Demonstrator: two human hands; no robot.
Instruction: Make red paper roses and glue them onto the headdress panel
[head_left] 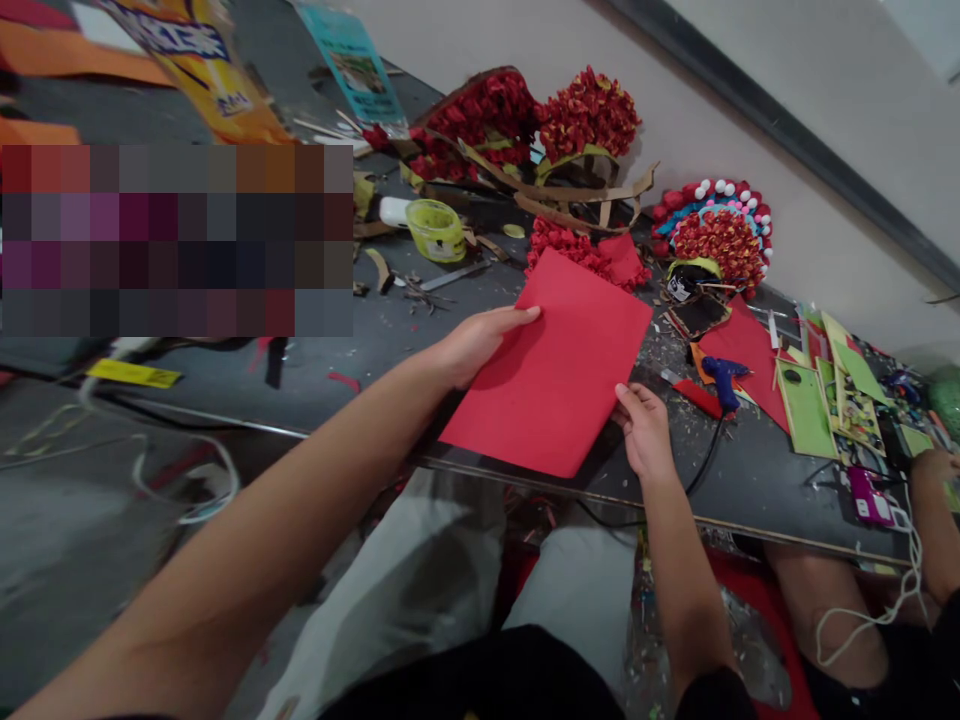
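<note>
A flat sheet of red paper is held up at the table's front edge, tilted toward me. My left hand grips its left side, the thumb lying on top and the other fingers hidden beneath. At the lower right edge, my right hand pinches the paper between thumb and fingers. Just behind the sheet lies a mass of crumpled red paper pieces. A blue glue gun rests to the right of my right hand, beside a red-handled cutter.
Red flower-like crafts and a round decorated piece stand against the wall. A yellow-green tub and scraps lie behind my left hand. Green paper pieces and a purple device are at right, near another person's arm.
</note>
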